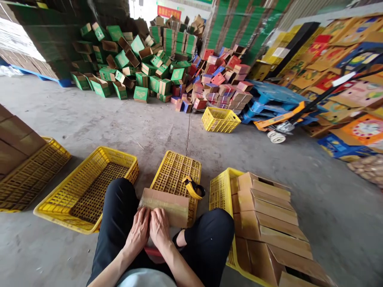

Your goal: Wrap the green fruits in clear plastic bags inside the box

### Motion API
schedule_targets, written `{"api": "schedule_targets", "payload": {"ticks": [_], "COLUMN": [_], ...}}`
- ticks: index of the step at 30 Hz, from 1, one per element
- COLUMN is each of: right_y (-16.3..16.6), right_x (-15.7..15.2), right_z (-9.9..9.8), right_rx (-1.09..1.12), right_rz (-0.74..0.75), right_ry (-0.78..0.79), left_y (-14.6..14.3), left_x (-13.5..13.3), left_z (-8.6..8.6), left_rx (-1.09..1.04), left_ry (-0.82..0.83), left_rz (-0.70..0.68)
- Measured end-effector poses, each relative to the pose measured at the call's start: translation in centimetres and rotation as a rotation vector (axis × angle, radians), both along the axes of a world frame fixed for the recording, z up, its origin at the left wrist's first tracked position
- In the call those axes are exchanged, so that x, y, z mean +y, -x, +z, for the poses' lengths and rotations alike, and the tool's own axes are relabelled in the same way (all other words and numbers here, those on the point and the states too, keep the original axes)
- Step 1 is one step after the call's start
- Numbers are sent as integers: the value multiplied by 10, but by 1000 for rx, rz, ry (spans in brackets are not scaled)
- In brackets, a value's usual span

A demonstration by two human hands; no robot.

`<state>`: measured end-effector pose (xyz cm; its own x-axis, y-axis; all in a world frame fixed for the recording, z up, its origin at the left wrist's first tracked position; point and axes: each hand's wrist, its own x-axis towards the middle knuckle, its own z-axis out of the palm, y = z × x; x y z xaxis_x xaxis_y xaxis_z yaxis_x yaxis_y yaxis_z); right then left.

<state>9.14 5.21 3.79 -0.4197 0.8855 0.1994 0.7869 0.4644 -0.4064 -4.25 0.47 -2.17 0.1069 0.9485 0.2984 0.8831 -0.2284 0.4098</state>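
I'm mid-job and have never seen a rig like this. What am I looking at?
There is no machine here, just a seated person filmed by a camera worn on the head, looking forward and down. The bare left hand and right hand lie side by side on the near part of a cardboard box; whether they grip or merely press it, I can't tell. Just beyond, a yellow-and-black tool lies on a latticed yellow crate. To the right, another crate holds more cardboard boxes.

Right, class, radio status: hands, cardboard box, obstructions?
Left hand, right hand: both on cardboard box, near side. Apparent tape dispenser on right edge of central yellow crate. Nothing visibly blocking either hand.
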Motion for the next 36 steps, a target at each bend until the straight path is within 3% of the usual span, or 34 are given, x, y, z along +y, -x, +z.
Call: {"api": "schedule_targets", "payload": {"ticks": [8, 15, 21, 26, 32, 36], "right_y": [21, 28, 21, -16, -96, -135], "right_x": [30, 61, 56, 49, 35, 25], "right_z": [12, 19, 2, -6, -10, -22], "right_rx": [-84, -117, -68, -65, -142, -139], "right_rz": [103, 330, 194, 129, -59, -197], "right_ry": [53, 0, -7, -1, -13, -40], "left_y": [4, 13, 11, 8, 7, 5], "left_x": [7, 14, 15, 19, 36, 46], "left_z": [7, 17, 17, 18, 26, 25], "left_rx": [-11, 11, 23, 13, -4, -7], "left_ry": [-57, -57, -73, -82, -54, -44], "left_rz": [60, 44, 69, 117, 171, 118]}}
